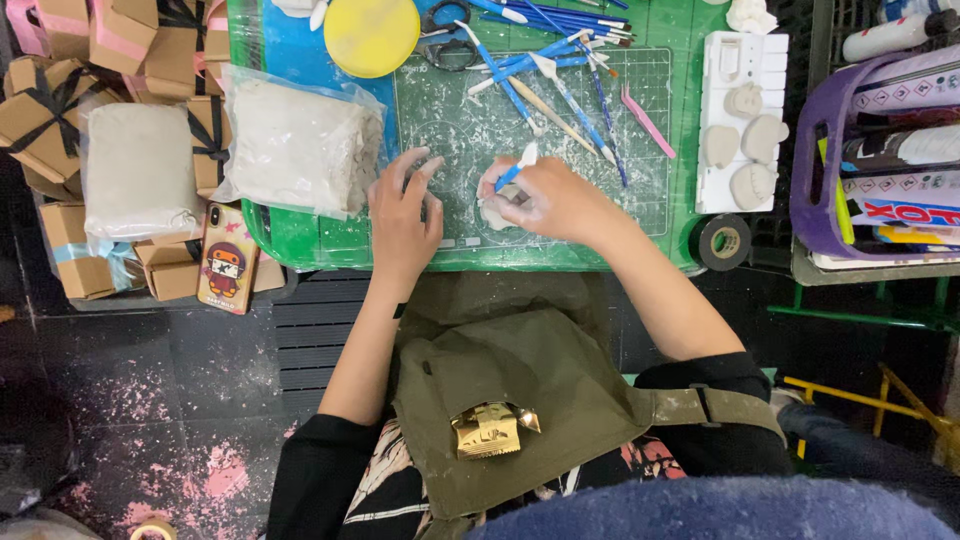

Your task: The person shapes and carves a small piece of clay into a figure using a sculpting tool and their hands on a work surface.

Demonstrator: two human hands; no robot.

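White clay lump (497, 212) lies under the right hand (548, 200) gripping a blue tool (516, 170); left hand (403, 212) rests open.

The floor (150, 400) was dark and worn, smeared with pink and white powder toward seven o'clock. A green worktable (300, 245) filled the upper middle, from eleven to one o'clock. A black slatted crate (320, 340) sat below its edge at the centre left. At four o'clock ran green and yellow metal bars (870, 390). The light was even and bright.
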